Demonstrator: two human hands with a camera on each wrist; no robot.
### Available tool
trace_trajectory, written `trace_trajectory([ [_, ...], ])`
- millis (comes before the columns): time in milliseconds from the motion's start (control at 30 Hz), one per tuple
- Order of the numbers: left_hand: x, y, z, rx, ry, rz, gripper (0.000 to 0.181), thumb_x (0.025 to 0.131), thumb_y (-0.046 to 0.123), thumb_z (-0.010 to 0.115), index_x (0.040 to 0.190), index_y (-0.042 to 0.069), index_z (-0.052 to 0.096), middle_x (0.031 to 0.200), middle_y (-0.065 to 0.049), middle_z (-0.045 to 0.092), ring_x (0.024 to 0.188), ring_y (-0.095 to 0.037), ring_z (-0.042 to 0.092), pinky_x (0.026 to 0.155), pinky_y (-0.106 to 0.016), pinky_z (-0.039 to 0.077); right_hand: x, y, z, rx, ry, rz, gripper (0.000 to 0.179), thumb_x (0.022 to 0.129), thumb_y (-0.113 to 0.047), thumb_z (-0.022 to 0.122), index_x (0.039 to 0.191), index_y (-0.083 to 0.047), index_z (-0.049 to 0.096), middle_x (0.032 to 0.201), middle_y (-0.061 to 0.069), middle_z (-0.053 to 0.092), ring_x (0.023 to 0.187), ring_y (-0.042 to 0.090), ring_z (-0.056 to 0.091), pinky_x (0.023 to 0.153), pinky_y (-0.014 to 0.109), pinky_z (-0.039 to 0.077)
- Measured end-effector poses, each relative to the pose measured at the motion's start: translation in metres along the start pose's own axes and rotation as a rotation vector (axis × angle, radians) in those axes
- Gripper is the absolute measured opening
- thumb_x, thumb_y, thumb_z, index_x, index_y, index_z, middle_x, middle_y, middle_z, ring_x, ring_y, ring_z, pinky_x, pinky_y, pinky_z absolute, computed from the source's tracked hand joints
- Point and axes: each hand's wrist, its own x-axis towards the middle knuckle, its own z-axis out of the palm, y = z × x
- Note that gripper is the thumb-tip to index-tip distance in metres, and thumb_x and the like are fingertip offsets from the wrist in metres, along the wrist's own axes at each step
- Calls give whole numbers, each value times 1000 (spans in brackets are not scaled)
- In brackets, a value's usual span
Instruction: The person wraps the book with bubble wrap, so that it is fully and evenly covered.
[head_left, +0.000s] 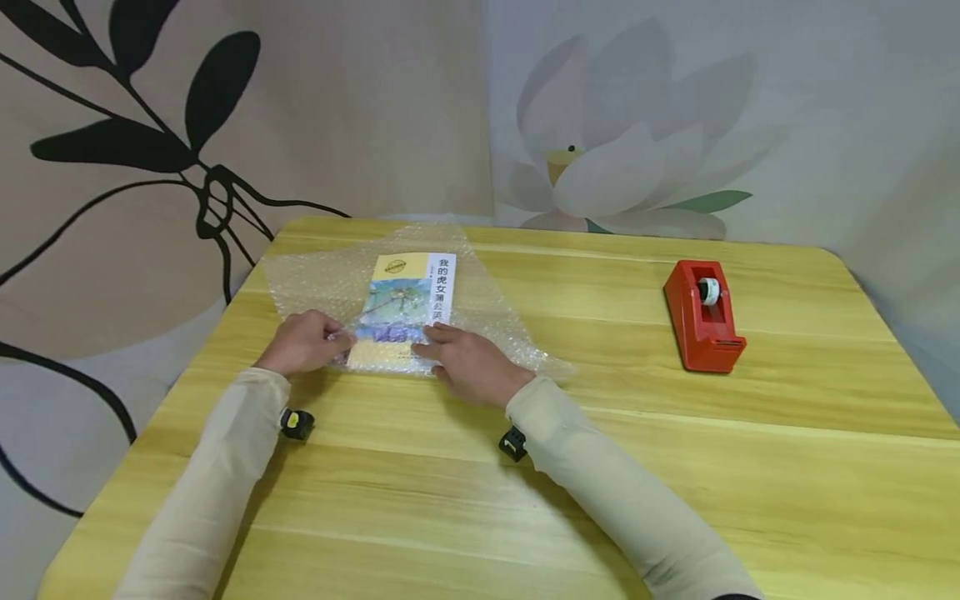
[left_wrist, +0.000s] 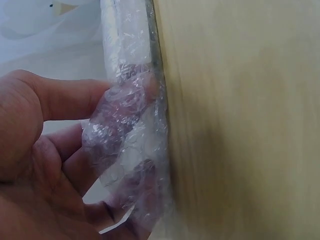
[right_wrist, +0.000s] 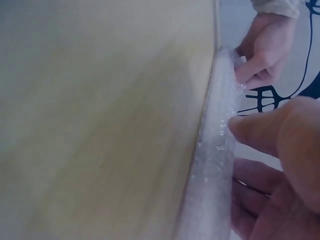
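Note:
A book [head_left: 401,296] with a yellow, blue and white cover lies on a sheet of clear bubble wrap [head_left: 322,271], part of which covers its near end. At the book's near left corner, my left hand [head_left: 303,342] pinches a fold of the wrap. The left wrist view shows the thumb and fingertips of that hand [left_wrist: 30,145] partly behind the crinkled wrap [left_wrist: 127,125]. My right hand [head_left: 480,367] rests on the near right part of the book, fingers extended over the wrap. In the right wrist view, its thumb [right_wrist: 260,130] touches the wrapped edge [right_wrist: 212,145].
A red tape dispenser [head_left: 705,317] with a small roll of tape stands at the right on the wooden table [head_left: 750,475]. Loose bubble wrap spreads beyond the book on both sides. A patterned backdrop [head_left: 390,108] hangs behind the table's far edge.

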Motion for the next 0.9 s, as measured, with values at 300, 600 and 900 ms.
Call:
trace_trajectory([
  [300,4,-5,-17,5,-92,19,41,87,42,58,104,5,66,100,-17,64,83,-25,57,61,-29,44,7,-6,-5,-14,-127,73,44,93,-20,53,137,-23,46,147,12,35,137,26,35,103,37,43],
  [600,26,18,-45,-15,5,54,34,92,36,52,108,9,64,110,-15,65,102,-31,58,78,-44,48,8,-5,-6,-20,-119,121,42,92,-19,55,134,-24,49,146,11,38,136,24,37,101,36,45],
  [900,83,31,-50,-128,-35,68,41,95,38,46,122,8,55,126,-15,55,118,-33,49,95,-52,43,10,-8,-5,-24,-133,146,42,92,-21,56,133,-27,50,146,8,39,137,22,37,103,34,43],
])
